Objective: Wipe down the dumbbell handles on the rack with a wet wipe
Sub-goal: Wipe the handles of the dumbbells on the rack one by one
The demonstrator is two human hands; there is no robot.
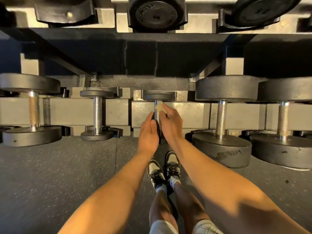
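A small black dumbbell with a knurled steel handle (158,114) lies in the middle cradle of the lower rack (185,114). My left hand (148,132) cups the near end of that dumbbell, hiding its near head. My right hand (170,122) presses a pale wet wipe (159,106) against the far part of the handle, close to the far head (158,95). Other dumbbell handles stand in the row: two on the left (97,114) (33,112) and two on the right (221,118) (283,119).
An upper rack shelf (118,22) with more dumbbell heads hangs above at the top. The big right-hand dumbbell heads (221,149) jut toward me. Speckled rubber floor (59,166) lies below, with my legs and shoes (163,171) under the hands.
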